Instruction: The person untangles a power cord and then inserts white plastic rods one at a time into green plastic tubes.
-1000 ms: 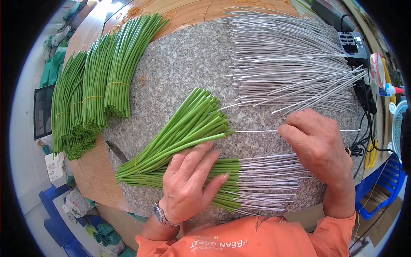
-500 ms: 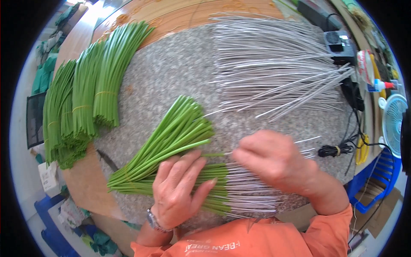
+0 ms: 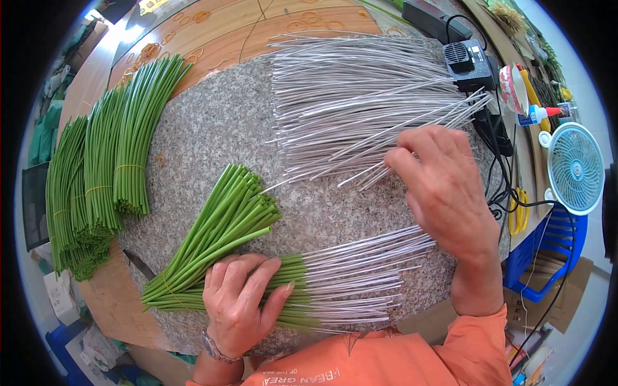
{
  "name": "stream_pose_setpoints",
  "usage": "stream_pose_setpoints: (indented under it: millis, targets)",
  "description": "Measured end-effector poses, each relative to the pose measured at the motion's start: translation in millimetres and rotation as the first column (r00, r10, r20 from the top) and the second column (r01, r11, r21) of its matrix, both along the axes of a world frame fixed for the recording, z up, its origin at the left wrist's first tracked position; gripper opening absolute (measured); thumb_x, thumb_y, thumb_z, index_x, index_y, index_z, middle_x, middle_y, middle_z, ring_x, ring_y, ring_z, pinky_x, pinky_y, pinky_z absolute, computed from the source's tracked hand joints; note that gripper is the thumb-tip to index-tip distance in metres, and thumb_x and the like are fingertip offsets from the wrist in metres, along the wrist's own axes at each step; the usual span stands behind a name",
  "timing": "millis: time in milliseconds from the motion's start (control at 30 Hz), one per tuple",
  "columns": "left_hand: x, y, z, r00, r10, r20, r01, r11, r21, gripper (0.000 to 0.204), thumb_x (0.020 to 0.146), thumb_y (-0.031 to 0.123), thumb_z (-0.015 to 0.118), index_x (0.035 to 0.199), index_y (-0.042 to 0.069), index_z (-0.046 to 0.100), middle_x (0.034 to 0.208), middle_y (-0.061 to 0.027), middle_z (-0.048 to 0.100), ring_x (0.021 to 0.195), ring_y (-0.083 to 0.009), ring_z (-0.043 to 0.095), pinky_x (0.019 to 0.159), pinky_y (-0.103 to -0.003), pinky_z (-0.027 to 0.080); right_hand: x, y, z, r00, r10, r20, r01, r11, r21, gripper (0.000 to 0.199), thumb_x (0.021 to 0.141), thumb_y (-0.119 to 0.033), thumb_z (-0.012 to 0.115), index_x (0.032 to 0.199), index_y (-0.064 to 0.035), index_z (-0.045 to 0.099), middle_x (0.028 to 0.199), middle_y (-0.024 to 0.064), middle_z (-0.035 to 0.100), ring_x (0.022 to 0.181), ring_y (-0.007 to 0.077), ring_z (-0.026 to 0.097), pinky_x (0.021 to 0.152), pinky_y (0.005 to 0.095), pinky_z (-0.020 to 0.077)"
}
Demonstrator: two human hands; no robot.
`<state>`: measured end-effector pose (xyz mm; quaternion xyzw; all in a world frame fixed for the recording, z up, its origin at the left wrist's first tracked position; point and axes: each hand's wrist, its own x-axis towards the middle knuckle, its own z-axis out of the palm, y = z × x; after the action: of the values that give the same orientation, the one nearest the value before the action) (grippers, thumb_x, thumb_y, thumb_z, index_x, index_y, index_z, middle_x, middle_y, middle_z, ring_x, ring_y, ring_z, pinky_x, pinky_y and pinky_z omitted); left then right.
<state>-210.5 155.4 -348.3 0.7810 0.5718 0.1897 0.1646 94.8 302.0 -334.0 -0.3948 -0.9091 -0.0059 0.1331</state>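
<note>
A banded bundle of green plastic-looking stems fans out on the speckled grey slab. Its lower stems have thin pale wires sticking out of their right ends; the upper ones mostly show bare ends. My left hand lies across the lower stems, fingers curled over them and thumb pointing right. Beyond, a wide pile of straight pale wires lies side by side. My right hand pinches at a few loose wires at the pile's near right edge; the fingertips partly hide them.
More banded green bundles lie at the left, near a dark blade-like tool. At the right are a black device, cables, a glue bottle, yellow-handled scissors, a blue fan and a blue plastic basket.
My right hand has left the stem ends and moved up and right to the loose wires. My left hand stays on the stems. The whole view has shifted.
</note>
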Motion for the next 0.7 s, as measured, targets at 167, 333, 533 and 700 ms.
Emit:
stream_pose_setpoints:
  millis: [167,333,533,700]
  targets:
    - [-1.8,0.5,-1.4,1.0,-0.008,-0.005,0.008,0.999,0.046,0.041,0.087,0.025,0.09,0.123,0.008,0.079,0.113,-0.0058,0.074,0.099,-0.0289,0.068,0.087,-0.043,0.052,5.1,12.5,-11.7,0.999,-0.041,0.015,0.039,0.995,0.093,0.017,0.084,-0.003,0.074,0.099,-0.008,0.067,0.107,0.004,0.065,0.109,0.0239,0.063,0.097,0.0413,0.047]
    - [-2.2,0.4,-0.9,1.0,-0.006,0.012,0.006,1.0,0.021,0.041,0.085,0.022,0.09,0.121,0.006,0.079,0.112,-0.0085,0.075,0.098,-0.0308,0.069,0.087,-0.044,0.054,-7.1,11.9,-19.1,0.965,0.12,-0.232,-0.095,0.989,0.117,0.018,0.081,-0.003,0.078,0.096,-0.0069,0.07,0.103,0.0048,0.071,0.103,0.0246,0.07,0.097,0.0433,0.0506]
    - [-2.6,1.4,-2.0,0.999,-0.006,0.035,0.004,0.999,0.046,0.045,0.081,0.017,0.093,0.122,0.004,0.078,0.115,-0.0118,0.076,0.099,-0.0317,0.072,0.087,-0.043,0.057,-35.0,-5.2,-21.9,0.862,0.346,-0.369,-0.31,0.938,0.155,0.019,0.076,-0.01,0.077,0.094,-0.007,0.071,0.099,0.0042,0.069,0.088,0.0216,0.072,0.085,0.0392,0.0576]
    - [-4.3,2.1,-2.6,0.997,-0.01,0.081,0.005,0.998,0.064,0.047,0.082,0.017,0.093,0.124,0.004,0.077,0.122,-0.0135,0.076,0.105,-0.0332,0.073,0.09,-0.044,0.059,-34.3,-9.0,-20.5,0.882,0.338,-0.33,-0.319,0.941,0.111,0.023,0.074,-0.011,0.077,0.097,-0.0054,0.074,0.098,0.006,0.069,0.088,0.0229,0.073,0.074,0.0353,0.0584]
